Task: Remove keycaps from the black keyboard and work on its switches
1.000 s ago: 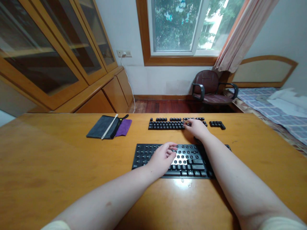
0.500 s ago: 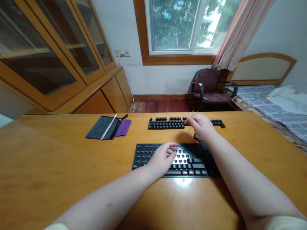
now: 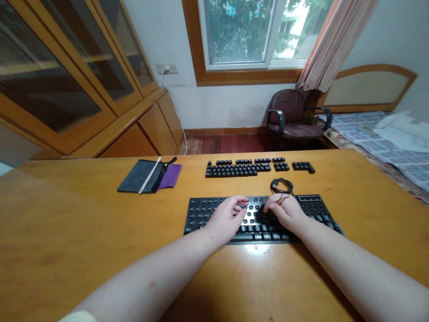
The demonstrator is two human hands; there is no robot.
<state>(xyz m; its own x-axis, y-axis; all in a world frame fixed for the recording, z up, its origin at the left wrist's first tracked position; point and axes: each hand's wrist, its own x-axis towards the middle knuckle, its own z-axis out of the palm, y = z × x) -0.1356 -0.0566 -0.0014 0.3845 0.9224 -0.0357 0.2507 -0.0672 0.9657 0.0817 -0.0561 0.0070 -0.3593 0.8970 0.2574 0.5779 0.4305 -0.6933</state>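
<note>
A black keyboard (image 3: 200, 214) lies across the desk in front of me, with many of its keycaps off on the left and middle. My left hand (image 3: 228, 218) rests on its left-middle part, fingers loosely curled, thumb apart, nothing seen in it. Over the right-middle keys, my right hand (image 3: 287, 212) has its fingers closed and pointing down. A thin brownish wire keycap puller (image 3: 282, 200) sticks out at its knuckles. Whatever the fingertips press or pinch is hidden in shadow. Behind the keyboard, loose black keycaps (image 3: 231, 171) stand in rows.
A coiled black cable (image 3: 282, 185) lies behind the keyboard. At the left are a dark grey pouch (image 3: 134, 176), a pale thin stick (image 3: 149, 175) across it and a purple cloth (image 3: 170, 175). Beyond the desk (image 3: 83, 232) stand an armchair (image 3: 290, 114) and a bed.
My right hand has come back from the loose keycap rows and down onto the keyboard. My left hand has stayed in place on the keyboard. The view has tilted slightly.
</note>
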